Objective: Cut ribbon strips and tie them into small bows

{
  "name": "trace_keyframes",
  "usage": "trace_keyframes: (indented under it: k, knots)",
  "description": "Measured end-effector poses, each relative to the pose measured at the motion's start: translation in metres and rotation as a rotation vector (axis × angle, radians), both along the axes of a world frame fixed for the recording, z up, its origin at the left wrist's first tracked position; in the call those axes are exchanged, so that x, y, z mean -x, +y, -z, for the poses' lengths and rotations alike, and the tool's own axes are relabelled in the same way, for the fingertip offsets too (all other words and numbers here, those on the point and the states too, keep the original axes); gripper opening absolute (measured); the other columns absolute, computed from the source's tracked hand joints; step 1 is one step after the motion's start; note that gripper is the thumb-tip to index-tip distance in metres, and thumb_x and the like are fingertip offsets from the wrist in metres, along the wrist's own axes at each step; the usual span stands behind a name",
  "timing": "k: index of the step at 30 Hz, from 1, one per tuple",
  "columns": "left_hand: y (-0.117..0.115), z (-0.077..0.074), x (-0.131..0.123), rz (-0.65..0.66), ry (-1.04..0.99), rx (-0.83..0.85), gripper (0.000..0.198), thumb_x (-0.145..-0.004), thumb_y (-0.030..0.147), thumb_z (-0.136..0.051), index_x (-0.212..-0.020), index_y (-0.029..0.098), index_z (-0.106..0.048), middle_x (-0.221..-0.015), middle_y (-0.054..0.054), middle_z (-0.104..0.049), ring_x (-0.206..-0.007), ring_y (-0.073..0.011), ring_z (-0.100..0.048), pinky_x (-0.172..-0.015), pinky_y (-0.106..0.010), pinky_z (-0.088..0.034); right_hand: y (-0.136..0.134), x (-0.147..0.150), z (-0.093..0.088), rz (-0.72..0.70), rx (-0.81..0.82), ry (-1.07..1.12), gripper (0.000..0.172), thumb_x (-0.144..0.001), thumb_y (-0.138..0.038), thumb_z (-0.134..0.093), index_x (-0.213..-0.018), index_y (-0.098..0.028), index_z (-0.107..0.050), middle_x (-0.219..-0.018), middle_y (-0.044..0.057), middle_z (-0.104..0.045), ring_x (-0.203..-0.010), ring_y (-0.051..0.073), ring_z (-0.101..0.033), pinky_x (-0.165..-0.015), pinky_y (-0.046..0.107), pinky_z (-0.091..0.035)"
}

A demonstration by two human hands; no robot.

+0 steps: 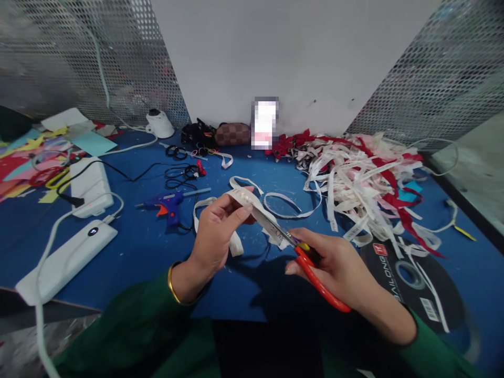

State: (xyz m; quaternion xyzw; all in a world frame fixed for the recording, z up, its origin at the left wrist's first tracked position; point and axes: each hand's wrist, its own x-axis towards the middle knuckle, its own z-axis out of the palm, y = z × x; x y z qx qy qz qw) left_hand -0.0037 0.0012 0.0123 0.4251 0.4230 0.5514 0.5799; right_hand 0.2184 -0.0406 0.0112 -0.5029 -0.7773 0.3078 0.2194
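My left hand (218,228) pinches a white printed ribbon (241,197) between thumb and fingers, above the middle of the blue table. In my right hand (334,262) is a pair of scissors (315,275) with red handles. Their blades point up and left along the ribbon, the tips close to my left thumb. Dark lettering shows on the ribbon beside the blades. Whether the blades are cutting into it I cannot tell. A loose length of white ribbon (289,214) curls on the table behind my hands.
A tangled heap of white and red ribbons (354,173) lies right, with a black spool (444,283) before it. To the left are a blue glue gun (169,205), white power strips (74,257), cables and coloured scraps (35,157). A phone (264,123) leans on the back panel.
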Motion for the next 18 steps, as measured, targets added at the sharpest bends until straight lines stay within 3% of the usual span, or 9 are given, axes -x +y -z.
trace_keyframes:
  k: [9, 18]
  knots:
    - [0.0039, 0.0033, 0.0006, -0.069, 0.005, -0.026, 0.032, -0.075, 0.022, -0.079, -0.106, 0.021, -0.076, -0.095, -0.003, -0.073, -0.081, -0.0131, -0.065, -0.072, -0.024, -0.055, 0.0008, 0.0012, -0.0001, 0.010, -0.045, -0.064, 0.047, -0.085, -0.059, -0.064, -0.111, -0.020, -0.067, -0.074, 0.002, -0.069, -0.058, 0.013, -0.057, -0.053, 0.022, -0.038]
    - [0.0001, 0.0039, -0.0038, 0.036, 0.058, 0.002, 0.037, -0.073, 0.022, -0.079, -0.110, 0.020, -0.074, -0.089, -0.003, -0.075, -0.078, -0.0155, -0.066, -0.073, -0.030, -0.059, 0.0014, 0.0040, -0.0018, -0.009, -0.028, -0.089, 0.050, -0.083, -0.060, -0.066, -0.112, -0.020, -0.064, -0.074, 0.000, -0.066, -0.057, 0.013, -0.054, -0.053, 0.023, -0.035]
